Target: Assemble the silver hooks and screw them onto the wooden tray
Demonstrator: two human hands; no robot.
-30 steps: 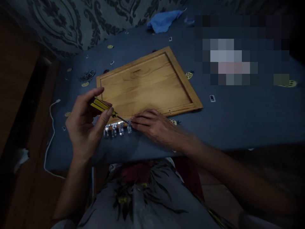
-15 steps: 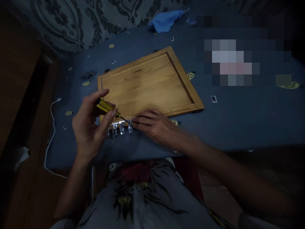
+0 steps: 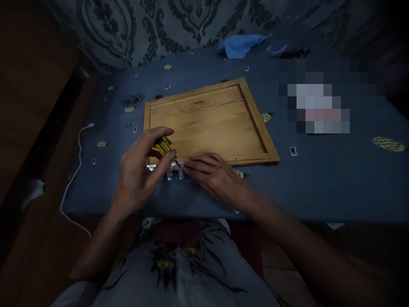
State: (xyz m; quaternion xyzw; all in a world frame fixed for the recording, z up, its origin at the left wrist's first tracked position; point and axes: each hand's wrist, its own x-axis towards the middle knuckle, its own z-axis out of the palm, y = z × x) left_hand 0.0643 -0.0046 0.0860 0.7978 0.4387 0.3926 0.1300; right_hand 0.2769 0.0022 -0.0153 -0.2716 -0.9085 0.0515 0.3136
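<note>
My left hand [image 3: 137, 170] is closed around a screwdriver [image 3: 163, 146] with a yellow and black handle. Its thin shaft slants down to the right, and the tip meets a shiny metal hook rail [image 3: 174, 165]. Several hooks hang from this rail along the near edge of a framed wooden board [image 3: 204, 123], partly hidden by my left hand. From the right, my right hand [image 3: 217, 175] lies over the same edge, its fingers close together and fingertips pressed at the rail's right end. My right thumb is hidden, as is anything small under the fingertips.
A blue patterned cloth [image 3: 319, 183] covers the table. A pile of small dark metal pieces [image 3: 134, 99] lies left of the board, near a white cable [image 3: 73, 166]. At the back are a blue rag [image 3: 241, 46] and a dark object [image 3: 295, 52]. One area at right is pixelated.
The view has shifted, so the board and hands appear further right and a little lower. My left hand has turned on the screwdriver, which stands steeper, with its tip still at the rail.
</note>
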